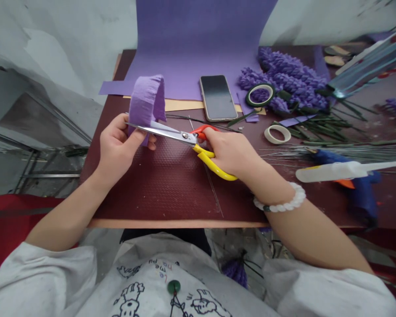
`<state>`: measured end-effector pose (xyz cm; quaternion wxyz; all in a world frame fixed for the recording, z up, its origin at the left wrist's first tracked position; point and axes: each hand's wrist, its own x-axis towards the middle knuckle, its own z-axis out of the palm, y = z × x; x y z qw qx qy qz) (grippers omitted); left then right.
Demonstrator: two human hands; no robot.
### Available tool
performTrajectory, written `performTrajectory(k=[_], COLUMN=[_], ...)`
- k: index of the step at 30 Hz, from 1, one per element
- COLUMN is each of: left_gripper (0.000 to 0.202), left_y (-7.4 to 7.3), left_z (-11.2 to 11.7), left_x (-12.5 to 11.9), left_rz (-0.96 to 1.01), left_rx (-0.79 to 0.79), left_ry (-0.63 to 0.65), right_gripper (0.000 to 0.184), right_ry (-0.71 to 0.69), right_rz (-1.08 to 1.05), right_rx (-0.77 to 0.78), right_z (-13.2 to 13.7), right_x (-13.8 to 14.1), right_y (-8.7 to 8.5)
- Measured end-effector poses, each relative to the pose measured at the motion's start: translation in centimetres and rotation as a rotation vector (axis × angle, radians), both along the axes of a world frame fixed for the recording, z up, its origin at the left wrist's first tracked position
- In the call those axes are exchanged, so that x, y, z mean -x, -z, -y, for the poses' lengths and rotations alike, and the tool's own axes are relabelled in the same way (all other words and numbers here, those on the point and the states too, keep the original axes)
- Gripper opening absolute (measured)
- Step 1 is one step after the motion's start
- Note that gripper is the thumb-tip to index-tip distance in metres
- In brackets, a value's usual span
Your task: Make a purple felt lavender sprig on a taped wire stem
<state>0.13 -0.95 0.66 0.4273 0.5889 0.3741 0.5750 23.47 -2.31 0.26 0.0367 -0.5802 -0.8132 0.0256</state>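
Note:
My left hand [117, 145] pinches a folded strip of purple crepe paper [147, 99] that arches upward from my fingers. My right hand [231, 152] grips scissors [185, 138] with orange and yellow handles. The steel blades point left and close on the lower end of the purple strip beside my left thumb. Both hands hover just above the dark red table [158, 189]. A white bead bracelet [280, 202] sits on my right wrist.
A phone [218, 97] lies on a large purple paper sheet [198, 48] at the back. Right of it are purple paper flowers [290, 77], a green tape roll [260, 94], a white tape roll [277, 134], green wire stems [333, 127] and a blue glue gun [353, 176].

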Motion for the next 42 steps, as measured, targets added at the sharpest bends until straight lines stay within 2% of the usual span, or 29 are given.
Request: performTrajectory(k=[19, 26, 31, 42], left_gripper=[0.009, 0.018, 0.022, 0.001], left_y=[0.05, -0.11, -0.18, 0.12], left_z=[0.21, -0.19, -0.42, -0.72], left_x=[-0.20, 0.00, 0.16, 0.45], left_rz=[0.008, 0.034, 0.034, 0.045], left_rx=[0.000, 0.020, 0.011, 0.034], left_ry=[0.038, 0.003, -0.032, 0.084], right_gripper=[0.042, 0.041, 0.043, 0.036], right_ry=[0.071, -0.031, -0.035, 0.003], right_rz=[0.048, -0.065, -0.078, -0.043], right_rx=[-0.061, -0.082, -0.056, -0.048], right_z=[-0.60, -0.30, -0.40, -0.41], right_x=[0.26, -0.09, -0.34, -0.21], right_y=[0.65, 0.82, 0.87, 0.58])
